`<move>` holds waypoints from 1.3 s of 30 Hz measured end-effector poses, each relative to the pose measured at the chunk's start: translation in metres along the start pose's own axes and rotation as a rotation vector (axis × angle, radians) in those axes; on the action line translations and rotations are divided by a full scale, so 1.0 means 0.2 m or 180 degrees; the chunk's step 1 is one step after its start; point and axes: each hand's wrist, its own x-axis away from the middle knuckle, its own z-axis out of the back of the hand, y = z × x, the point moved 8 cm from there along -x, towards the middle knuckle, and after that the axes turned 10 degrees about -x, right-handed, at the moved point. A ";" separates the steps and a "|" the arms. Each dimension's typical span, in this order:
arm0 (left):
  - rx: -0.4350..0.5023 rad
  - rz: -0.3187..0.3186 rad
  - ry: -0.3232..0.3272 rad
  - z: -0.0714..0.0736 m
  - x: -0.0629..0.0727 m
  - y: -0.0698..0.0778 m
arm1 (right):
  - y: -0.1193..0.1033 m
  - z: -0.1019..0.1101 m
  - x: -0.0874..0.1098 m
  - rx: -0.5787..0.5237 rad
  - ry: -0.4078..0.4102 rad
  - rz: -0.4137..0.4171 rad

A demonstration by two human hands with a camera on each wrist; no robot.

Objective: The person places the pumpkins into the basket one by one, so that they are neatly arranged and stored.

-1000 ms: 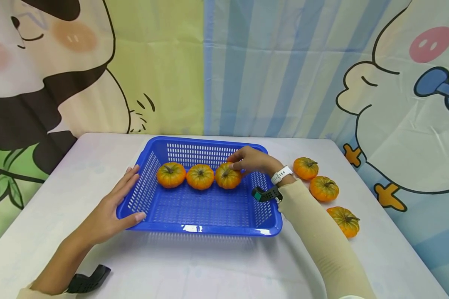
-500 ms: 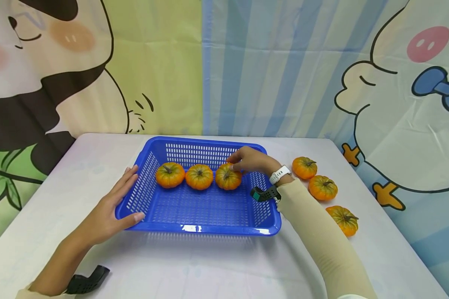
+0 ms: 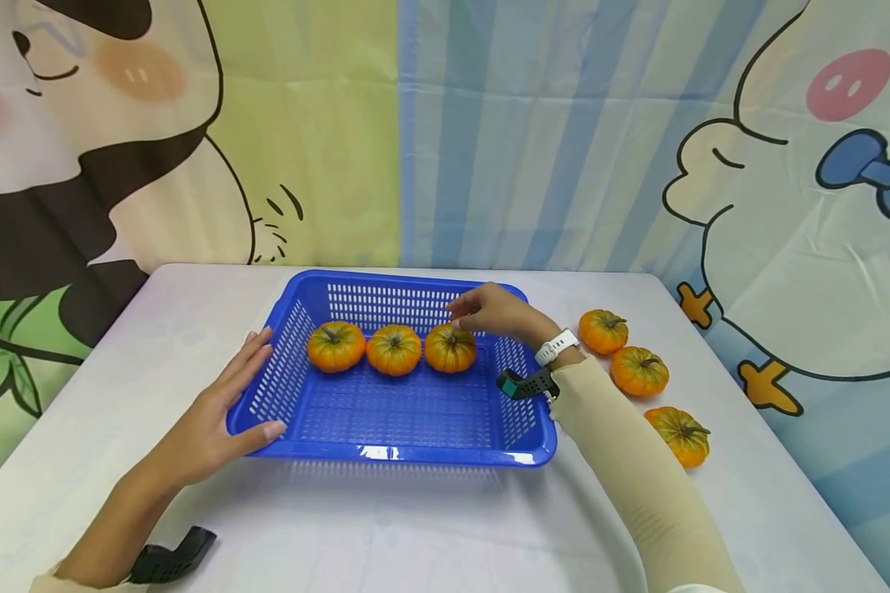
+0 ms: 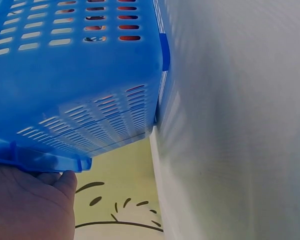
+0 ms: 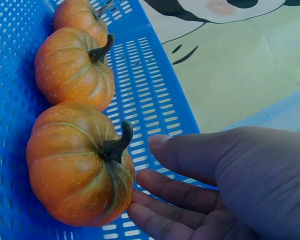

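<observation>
A blue plastic basket (image 3: 408, 452) with slotted walls stands on the white table. Inside it, three small orange pumpkins sit in a row: a left pumpkin (image 3: 337, 347), a middle pumpkin (image 3: 394, 350) and a right pumpkin (image 3: 450, 348). My left hand (image 3: 211, 428) rests on the basket's left rim, fingers extended and thumb on the near corner. Above the right pumpkin is my right hand (image 3: 498, 315). In the right wrist view its thumb stands apart from that pumpkin's stem, and the relaxed fingertips (image 5: 140, 210) lie beside the pumpkin, perhaps just touching it.
To the basket's right, three more pumpkins lie on the table: a back one (image 3: 604, 332), a middle one (image 3: 639, 371) and a front one (image 3: 680, 436). A cartoon-printed curtain (image 3: 534, 140) hangs behind the table (image 3: 386, 535).
My right hand has let go of the right pumpkin and risen slightly, its fingers loosening. That pumpkin now sits level in the row. My left hand stays at the basket.
</observation>
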 end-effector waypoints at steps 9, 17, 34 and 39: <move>0.0010 -0.0004 -0.0011 0.00 0.00 0.00 | 0.00 0.03 0.00 -0.0110 0.0194 0.0061; 0.0033 -0.0019 -0.0013 0.00 -0.01 0.00 | -0.04 0.04 0.04 -0.0178 0.0243 0.0234; 0.0013 -0.0025 -0.0011 0.00 -0.01 0.00 | -0.16 0.03 0.13 0.0183 0.0385 0.0632; 0.0036 -0.0039 -0.0016 0.00 -0.01 0.00 | -0.18 0.03 0.16 0.0243 0.0414 0.0663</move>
